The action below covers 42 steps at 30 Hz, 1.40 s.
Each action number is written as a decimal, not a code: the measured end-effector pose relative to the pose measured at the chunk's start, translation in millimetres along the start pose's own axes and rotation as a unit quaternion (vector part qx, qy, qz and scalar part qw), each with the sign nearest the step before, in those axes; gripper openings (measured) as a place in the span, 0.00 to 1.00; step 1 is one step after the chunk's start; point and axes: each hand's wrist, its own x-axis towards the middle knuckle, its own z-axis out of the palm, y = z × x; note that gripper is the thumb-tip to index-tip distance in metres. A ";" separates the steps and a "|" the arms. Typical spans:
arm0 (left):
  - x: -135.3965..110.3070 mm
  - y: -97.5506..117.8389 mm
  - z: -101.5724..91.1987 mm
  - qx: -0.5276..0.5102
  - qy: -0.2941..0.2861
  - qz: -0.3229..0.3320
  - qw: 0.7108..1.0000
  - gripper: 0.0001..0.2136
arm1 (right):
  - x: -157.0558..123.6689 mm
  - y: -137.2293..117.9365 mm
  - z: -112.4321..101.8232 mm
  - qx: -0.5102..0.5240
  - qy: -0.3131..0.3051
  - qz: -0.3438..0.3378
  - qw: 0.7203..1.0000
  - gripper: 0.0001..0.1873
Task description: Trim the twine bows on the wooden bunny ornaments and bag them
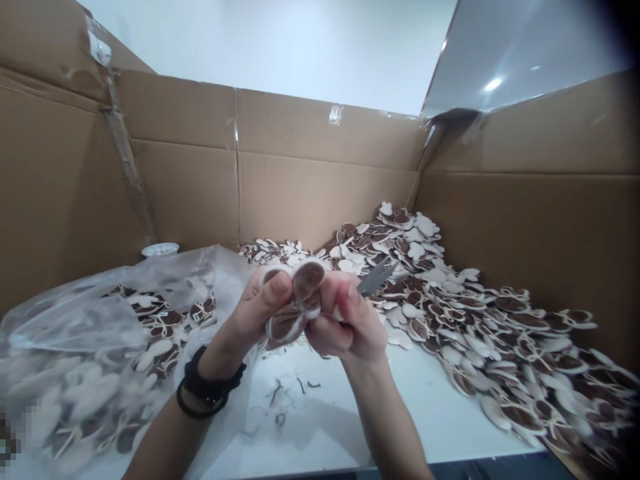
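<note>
My left hand (pixel 255 303) is closed on a small brown and white plush piece (pixel 309 280) with rounded, ear-like lobes and a pale edge, held up above the table. Pressed against the right side of that piece are the curled fingers of my right hand (pixel 345 313). A pair of grey metal snips (pixel 377 277) sticks out of my right fist, its pointed blades facing up and to the right. Its handles are hidden in the palm. Whether the right fingertips also pinch a thread cannot be made out.
A large heap of similar brown and white pieces (pixel 445 313) covers the right and back. On the left lies a clear plastic bag (pixel 75 327) holding more of them. Dark thread scraps (pixel 277 392) lie on the white table (pixel 320 413). Cardboard walls (pixel 325 177) surround it; a white dish (pixel 160 249) stands back left.
</note>
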 end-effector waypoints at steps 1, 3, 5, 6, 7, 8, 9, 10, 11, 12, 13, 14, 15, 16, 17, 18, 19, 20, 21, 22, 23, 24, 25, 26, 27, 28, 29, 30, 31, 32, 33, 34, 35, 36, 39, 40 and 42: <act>2.8 -1.9 2.4 -0.052 -0.009 0.001 0.999 0.24 | 0.2 0.1 -1.1 0.000 0.010 -0.002 1.000 0.20; 11.0 -5.6 3.7 -0.107 -0.048 0.027 0.993 0.21 | 1.5 -0.8 -5.9 -0.010 0.036 0.012 0.999 0.20; 19.5 -9.6 1.8 -0.140 -0.048 0.031 0.988 0.19 | 3.5 -1.3 -12.1 -0.018 0.071 0.038 0.997 0.20; 22.7 -11.8 0.4 -0.153 -0.043 0.032 0.987 0.19 | 4.7 -0.9 -14.9 -0.019 0.089 0.047 0.995 0.21; 25.2 -13.9 -1.1 -0.167 -0.038 0.029 0.985 0.20 | 5.9 -0.2 -17.3 -0.017 0.105 0.052 0.993 0.21; 26.8 -15.9 -2.4 -0.183 -0.029 0.026 0.982 0.21 | 7.1 0.9 -19.3 -0.014 0.117 0.056 0.991 0.21; 27.8 -17.5 -3.8 -0.199 -0.017 0.021 0.980 0.22 | 8.3 1.9 -21.1 -0.012 0.126 0.059 0.990 0.20; 28.5 -18.5 -5.3 -0.218 -0.002 0.021 0.976 0.23 | 9.3 2.5 -22.8 -0.014 0.137 0.054 0.989 0.20; 29.1 -18.7 -7.3 -0.244 0.019 0.029 0.969 0.23 | 10.1 2.3 -24.6 -0.021 0.153 0.036 0.987 0.20; 29.9 -18.1 -9.9 -0.276 0.044 0.048 0.959 0.23 | 10.5 0.9 -26.7 -0.034 0.175 0.003 0.984 0.21; 31.0 -16.8 -13.3 -0.307 0.070 0.075 0.946 0.22 | 10.4 -1.8 -29.1 -0.052 0.201 -0.042 0.977 0.22; 32.3 -14.9 -17.4 -0.331 0.090 0.106 0.933 0.22 | 9.6 -5.9 -31.9 -0.071 0.224 -0.092 0.968 0.23; 33.9 -12.8 -22.0 -0.333 0.104 0.133 0.928 0.22 | 8.1 -11.4 -34.8 -0.092 0.239 -0.137 0.957 0.24; 35.5 -10.8 -26.6 -0.313 0.108 0.149 0.932 0.23 | 5.8 -18.0 -37.7 -0.118 0.244 -0.167 0.948 0.24; 37.0 -9.2 -30.7 -0.276 0.103 0.153 0.943 0.23 | 2.9 -25.3 -40.5 -0.150 0.239 -0.177 0.943 0.23; 38.2 -8.2 -33.8 -0.224 0.094 0.148 0.959 0.23 | -0.5 -32.8 -43.2 -0.190 0.231 -0.172 0.939 0.23; 39.0 -8.1 -35.7 -0.166 0.086 0.138 0.973 0.22 | -4.0 -40.0 -45.6 -0.240 0.228 -0.159 0.930 0.22; 39.3 -8.7 -36.0 -0.108 0.083 0.122 0.983 0.20 | -7.5 -46.6 -48.0 -0.299 0.238 -0.140 0.914 0.20; 39.1 -10.0 -34.9 -0.058 0.082 0.104 0.990 0.18 | -10.8 -52.2 -50.7 -0.361 0.257 -0.116 0.889 0.19; 38.5 -11.7 -32.7 -0.014 0.080 0.085 0.993 0.17 | -13.7 -56.8 -53.8 -0.423 0.283 -0.089 0.856 0.17; 37.6 -13.5 -29.6 0.028 0.077 0.065 0.995 0.16 | -16.1 -60.3 -57.6 -0.479 0.310 -0.056 0.820 0.16; 36.5 -15.3 -26.2 0.056 0.071 0.045 0.995 0.16 | -18.3 -62.8 -62.4 -0.531 0.330 -0.011 0.780 0.15; 35.4 -16.9 -23.0 0.067 0.062 0.027 0.995 0.16 | -20.2 -64.3 -68.3 -0.575 0.339 0.045 0.743 0.15; 34.4 -18.0 -20.2 0.069 0.052 0.013 0.996 0.15 | -22.0 -64.9 -75.3 -0.608 0.337 0.102 0.711 0.14; 33.7 -18.7 -18.0 0.066 0.039 0.002 0.997 0.14 | -23.9 -64.6 -83.3 -0.631 0.331 0.155 0.684 0.14; 33.2 -19.0 -16.4 0.059 0.027 -0.010 0.998 0.14 | -25.9 -63.5 -92.2 -0.645 0.323 0.202 0.662 0.13; 32.8 -19.0 -15.4 0.048 0.016 -0.019 0.999 0.14 | -28.2 -61.6 -101.6 -0.651 0.316 0.239 0.648 0.13; 32.7 -18.9 -14.8 0.036 0.007 -0.026 0.999 0.14 | -30.6 -59.0 -111.2 -0.651 0.313 0.268 0.638 0.12; 32.7 -18.8 -14.4 0.024 -0.002 -0.030 0.999 0.14 | -33.1 -55.9 -120.5 -0.647 0.310 0.295 0.631 0.12; 32.7 -18.9 -14.0 0.011 -0.009 -0.032 0.999 0.14 | -35.7 -52.4 -129.2 -0.642 0.308 0.322 0.624 0.12; 32.8 -19.1 -13.6 0.000 -0.017 -0.032 0.999 0.15 | -38.2 -48.8 -136.7 -0.636 0.307 0.347 0.617 0.11; 32.9 -19.4 -13.0 -0.010 -0.023 -0.030 0.999 0.16 | -40.5 -45.4 -142.9 -0.630 0.308 0.367 0.612 0.11; 33.1 -19.8 -12.3 -0.019 -0.029 -0.028 0.999 0.16 | -42.3 -42.5 -147.4 -0.625 0.311 0.379 0.607 0.10; 33.1 -20.2 -11.6 -0.025 -0.032 -0.027 0.999 0.16 | -43.4 -40.2 -150.1 -0.622 0.317 0.383 0.605 0.09; 33.0 -20.8 -9.8 -0.028 -0.018 -0.034 0.999 0.16 | -40.9 -39.1 -146.2 -0.619 0.331 0.353 0.619 0.13; 32.8 -20.8 -9.6 -0.025 -0.007 -0.040 0.999 0.16 | -38.0 -40.3 -140.9 -0.618 0.331 0.333 0.631 0.15; 32.3 -20.9 -9.8 -0.016 0.015 -0.051 0.998 0.14 | -29.6 -43.5 -124.5 -0.611 0.328 0.283 0.663 0.15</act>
